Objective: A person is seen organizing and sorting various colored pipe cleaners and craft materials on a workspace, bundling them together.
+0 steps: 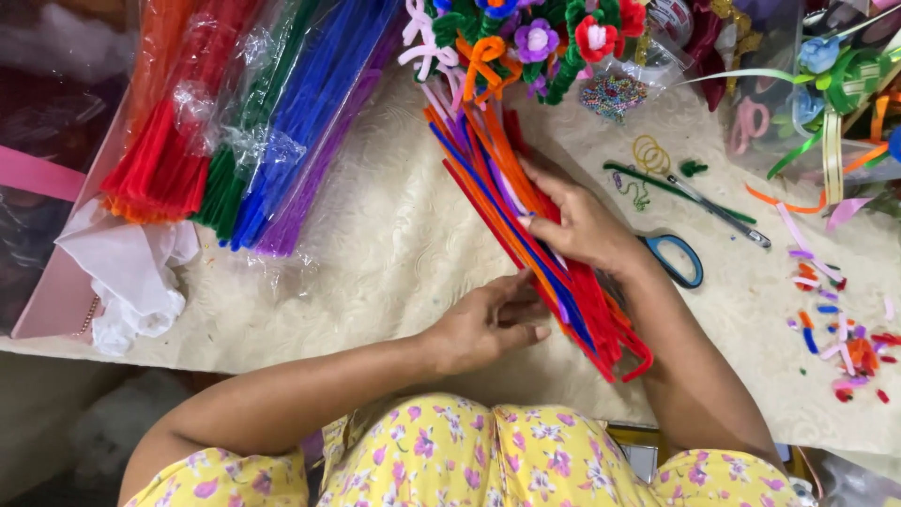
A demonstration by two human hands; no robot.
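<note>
A loose bundle of pipe cleaners, mostly red and orange with some blue and white, lies slanted across the cream table cover. My right hand rests flat on top of the bundle's middle, fingers spread over the stems. My left hand sits beside the bundle's near left edge with curled fingers touching the stems. Neither hand lifts anything off the table.
Bagged pipe cleaners in red, green, blue and purple lie at the back left beside white cloth. Pipe-cleaner flowers stand at the back. Blue-handled scissors, short cut scraps and ribbon pieces lie to the right.
</note>
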